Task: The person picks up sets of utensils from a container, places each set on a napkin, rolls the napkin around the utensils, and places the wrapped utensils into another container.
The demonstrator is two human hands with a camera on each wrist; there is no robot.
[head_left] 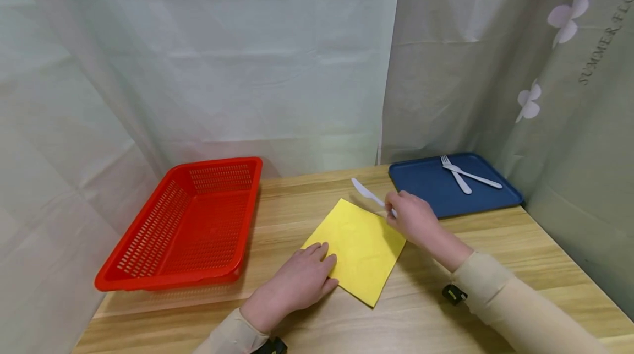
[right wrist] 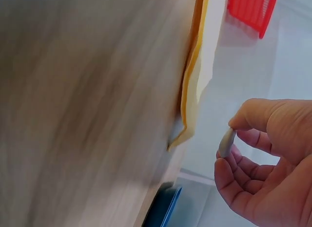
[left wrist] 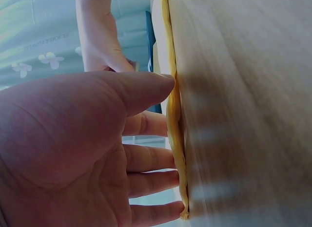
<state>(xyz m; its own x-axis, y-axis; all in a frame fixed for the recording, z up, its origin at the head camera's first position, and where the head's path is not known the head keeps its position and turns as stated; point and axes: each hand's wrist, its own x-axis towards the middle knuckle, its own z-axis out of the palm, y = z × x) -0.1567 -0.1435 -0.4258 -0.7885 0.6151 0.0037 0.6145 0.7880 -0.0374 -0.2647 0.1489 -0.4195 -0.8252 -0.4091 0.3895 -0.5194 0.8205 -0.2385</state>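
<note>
A yellow folded cloth or napkin (head_left: 361, 249) lies turned cornerwise on the wooden table. My left hand (head_left: 304, 277) rests on its left corner with the fingers spread and nearly straight; the left wrist view shows the fingertips touching the yellow edge (left wrist: 176, 134). Above the far right corner, my right hand (head_left: 411, 215) pinches the handle of a white plastic knife (head_left: 366, 191), whose blade points away to the left. In the right wrist view the handle end (right wrist: 227, 142) shows between thumb and fingers, apart from the cloth.
A red plastic basket (head_left: 242, 233) stands at the left of the table. On the blue tray (head_left: 421, 180) at the back right, a white fork (head_left: 455, 174) lies crossed with another white utensil (head_left: 477, 178). Pale curtains (head_left: 277, 67) hang behind the table and along both sides.
</note>
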